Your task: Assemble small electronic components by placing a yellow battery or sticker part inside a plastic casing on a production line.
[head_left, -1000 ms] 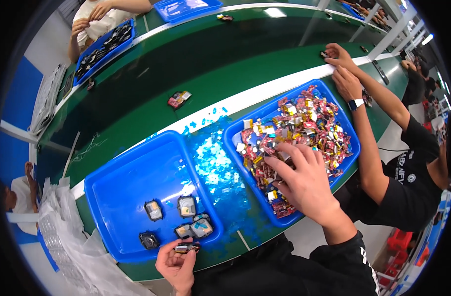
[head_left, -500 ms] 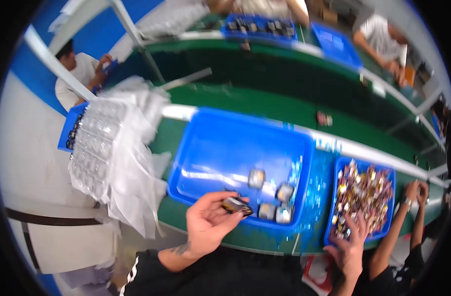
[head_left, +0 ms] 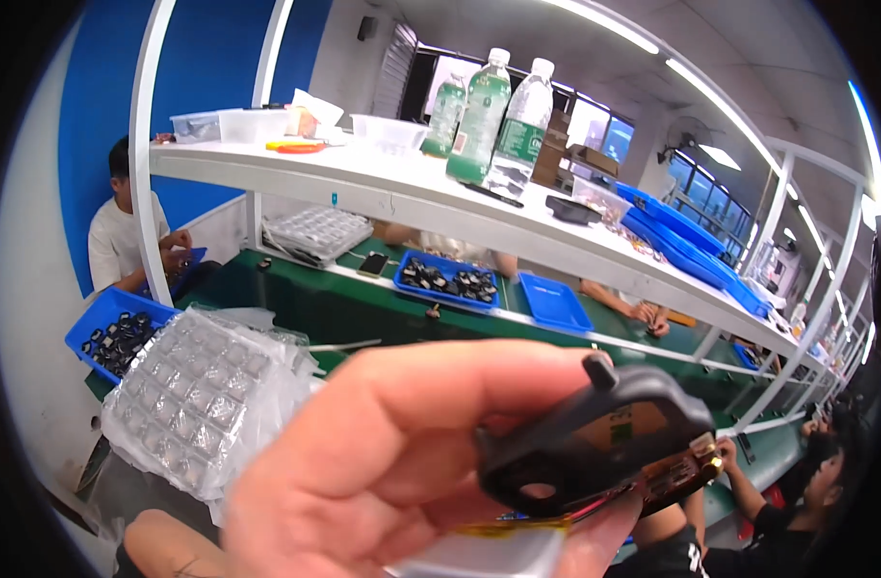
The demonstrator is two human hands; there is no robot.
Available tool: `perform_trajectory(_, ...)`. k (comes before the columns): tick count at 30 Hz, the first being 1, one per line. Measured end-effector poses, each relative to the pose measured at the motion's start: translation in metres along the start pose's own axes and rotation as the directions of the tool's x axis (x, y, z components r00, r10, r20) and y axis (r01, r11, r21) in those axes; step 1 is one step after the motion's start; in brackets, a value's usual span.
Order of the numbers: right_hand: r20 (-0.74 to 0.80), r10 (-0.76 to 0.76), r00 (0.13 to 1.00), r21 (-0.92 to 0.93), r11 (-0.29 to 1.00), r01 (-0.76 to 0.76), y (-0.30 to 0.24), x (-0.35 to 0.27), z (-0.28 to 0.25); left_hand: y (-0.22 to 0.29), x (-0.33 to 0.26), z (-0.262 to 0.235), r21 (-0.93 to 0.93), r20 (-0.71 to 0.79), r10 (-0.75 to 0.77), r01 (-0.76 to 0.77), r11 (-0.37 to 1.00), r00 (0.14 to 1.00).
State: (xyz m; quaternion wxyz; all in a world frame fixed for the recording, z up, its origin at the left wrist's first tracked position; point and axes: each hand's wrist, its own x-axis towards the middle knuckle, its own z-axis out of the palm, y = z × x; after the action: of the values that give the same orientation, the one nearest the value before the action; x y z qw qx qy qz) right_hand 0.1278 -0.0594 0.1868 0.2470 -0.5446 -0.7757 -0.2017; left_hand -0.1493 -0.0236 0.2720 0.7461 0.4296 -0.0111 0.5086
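Note:
Close in front of me, my left hand (head_left: pixel 363 462) is closed round a black plastic housing (head_left: pixel 595 443) of a small electronic device, its index finger along the upper side. The housing stands tilted, its inner face toward me with a round hole near its lower end. Under it show a copper-coloured circuit board (head_left: pixel 673 477) with a gold-coloured metal piece and a blurred pale silver flat piece (head_left: pixel 489 554) with yellow tape. A fingertip at the lower right presses by the board; whose hand it belongs to I cannot tell. My right hand's fingers are not clearly shown.
Bubble-pocket plastic trays (head_left: pixel 200 385) lie left, beside a blue bin (head_left: pixel 108 332) of black parts. A white shelf (head_left: pixel 363 178) with bottles (head_left: pixel 482 116) spans above the green bench (head_left: pixel 306 308). Co-workers sit at left, across and at right (head_left: pixel 826 472).
My view has tipped up from the bench to the shelf. My left hand has raised the black housing close to me. The large blue tray and the bin of loose parts have left the view.

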Motion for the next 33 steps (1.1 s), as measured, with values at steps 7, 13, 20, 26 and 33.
perform_trajectory(7, -0.277, -0.201, 0.940, -0.109, 0.978, 0.177, 0.032, 0.130, 0.019, 0.016, -0.005, -0.023, 0.136, -0.006, -0.020, 0.021, 0.990, 1.000)
perform_trajectory(13, -0.685, 0.049, 0.727, 0.034, 0.999, -0.036, 0.082, 0.175, 0.022, 0.043, -0.013, -0.049, 0.262, -0.015, 0.035, -0.030, 0.965, 0.999)
perform_trajectory(20, -0.826, 0.053, 0.562, -0.194, 0.908, -0.370, 0.178, 0.144, -0.059, -0.080, -0.080, -0.164, 0.386, -0.340, -0.017, 0.156, 0.909, 0.940)
perform_trajectory(26, -0.515, -0.100, 0.852, 0.015, 0.992, 0.125, 0.095, 0.259, -0.001, -0.174, -0.135, -0.187, 0.467, -0.536, 0.016, 0.281, 0.839, 0.844)
perform_trajectory(33, -0.155, 0.001, 0.988, -0.075, 0.997, -0.013, 0.121, 0.370, 0.078, -0.230, -0.171, -0.201, 0.703, -0.496, 0.192, 0.261, 0.662, 0.847)
